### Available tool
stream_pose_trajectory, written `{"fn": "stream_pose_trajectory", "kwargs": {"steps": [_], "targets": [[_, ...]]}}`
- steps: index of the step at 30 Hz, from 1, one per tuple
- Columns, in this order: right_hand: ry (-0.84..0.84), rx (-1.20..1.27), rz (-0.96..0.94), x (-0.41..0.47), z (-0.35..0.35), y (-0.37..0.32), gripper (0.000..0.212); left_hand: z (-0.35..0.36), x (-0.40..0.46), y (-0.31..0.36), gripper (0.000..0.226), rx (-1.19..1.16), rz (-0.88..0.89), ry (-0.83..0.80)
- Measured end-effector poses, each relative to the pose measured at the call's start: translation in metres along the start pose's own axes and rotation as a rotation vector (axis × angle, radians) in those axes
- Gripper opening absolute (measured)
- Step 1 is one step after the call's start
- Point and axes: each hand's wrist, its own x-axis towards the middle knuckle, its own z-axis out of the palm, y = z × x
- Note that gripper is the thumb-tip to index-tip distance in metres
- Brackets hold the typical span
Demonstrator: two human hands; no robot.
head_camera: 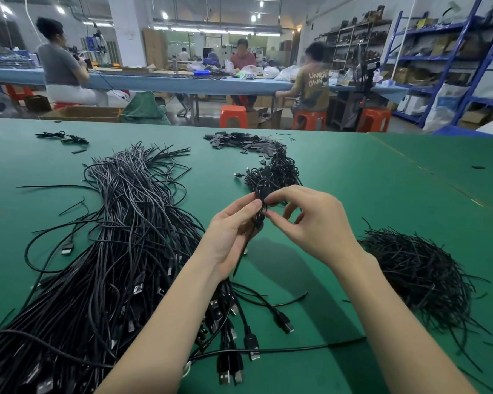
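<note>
At the bottom edge, my two forearms [160, 322] are cut off by the frame. They cover part of the cable pile [120, 251] that spreads over the left of the green table [382, 180]. The pile's near end runs out of view at the corner. USB plugs [228, 373] poke out between my arms. To the right lies a heap of thin black ties [419, 268], its strands too tangled to tell apart.

Above the table's middle, my left hand [231, 234] is turned palm toward me. Its fingers are curled, and the thumb and forefinger pinch a small coil [259, 211] of cable. One loose end hangs down past my palm. My right hand [310, 220] shows its back, wrist bent, with thumb and forefinger closed narrowly on the same coil from the right. Its other fingers are curled, clear of the coil. I cannot tell whether a tie sits in that pinch, because my fingertips hide the spot.

Just behind the hands sits a mound of bundles [273, 172], partly hidden by my right hand. Beyond it lie flat black pieces [239, 142], too small to identify. Past the table's far edge, people [313, 81] sit on orange stools [233, 116] at a long bench [182, 81], all blurred. Shelves [450, 52] stand at the right.
</note>
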Motion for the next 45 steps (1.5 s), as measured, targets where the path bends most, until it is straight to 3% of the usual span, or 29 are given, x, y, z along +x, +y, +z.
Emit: {"fn": "stream_pose_trajectory", "kwargs": {"steps": [2,3,5,7,9,11,13,16,18,20,24,26,27,32,34,36,39,41,45], "targets": [[0.072,0.064,0.045,0.000,0.006,-0.002,0.003,0.001,0.001,-0.001,0.034,-0.019,0.019,-0.015],[0.100,0.206,0.174,0.001,0.010,-0.003,0.004,0.002,0.001,-0.001,0.033,-0.013,0.043,-0.033],[0.096,0.748,0.660,0.006,0.015,-0.010,0.006,0.004,0.002,-0.003,0.029,0.035,0.113,-0.059],[-0.027,1.332,1.166,0.008,0.015,-0.015,0.007,0.005,0.000,-0.004,0.029,0.088,0.162,-0.038],[-0.119,1.536,1.335,0.005,0.013,-0.013,0.007,0.004,0.000,-0.005,0.031,0.106,0.177,-0.029],[-0.203,1.344,1.204,0.004,0.010,-0.011,0.003,0.003,0.000,-0.004,0.031,0.086,0.154,-0.034],[-0.185,0.982,0.894,0.004,0.006,-0.007,0.009,0.002,0.001,-0.003,0.029,0.045,0.103,-0.033],[-0.174,0.522,0.401,0.004,-0.005,-0.002,0.035,0.001,0.001,-0.001,0.027,0.016,0.042,-0.024],[-0.190,0.167,0.141,0.003,-0.004,0.001,0.039,0.000,0.001,0.000,0.031,0.026,0.019,-0.021],[-0.137,0.023,0.058,0.002,-0.002,0.001,0.030,0.000,-0.001,0.000,0.034,0.051,-0.001,-0.026],[-0.041,0.062,0.022,0.001,-0.004,0.005,0.008,-0.001,-0.002,-0.001,0.032,0.100,-0.022,-0.056],[-0.006,0.092,0.098,0.000,-0.002,0.006,0.004,0.000,-0.002,-0.001,0.032,0.095,-0.007,-0.071],[-0.008,0.202,0.222,0.001,-0.001,0.006,0.005,0.000,-0.002,-0.001,0.031,0.092,0.015,-0.080],[-0.218,1.372,1.230,0.007,0.004,-0.002,0.014,0.003,-0.003,-0.003,0.027,0.189,0.119,-0.089],[-0.219,1.546,1.324,0.006,0.009,-0.003,0.012,0.003,-0.003,-0.003,0.029,0.179,0.120,-0.077],[-0.256,1.267,1.077,0.003,0.009,-0.005,0.006,0.002,-0.002,-0.002,0.026,0.115,0.093,-0.051],[-0.151,0.496,0.438,0.002,0.002,0.002,0.032,0.000,-0.002,0.001,0.019,0.064,0.036,-0.017],[-0.107,0.180,0.135,0.003,-0.001,0.007,0.037,0.000,-0.002,0.001,0.018,0.058,0.006,-0.014],[-0.022,0.014,-0.017,0.000,-0.001,0.005,0.016,0.000,-0.004,0.002,0.016,0.048,-0.035,-0.024]]}}
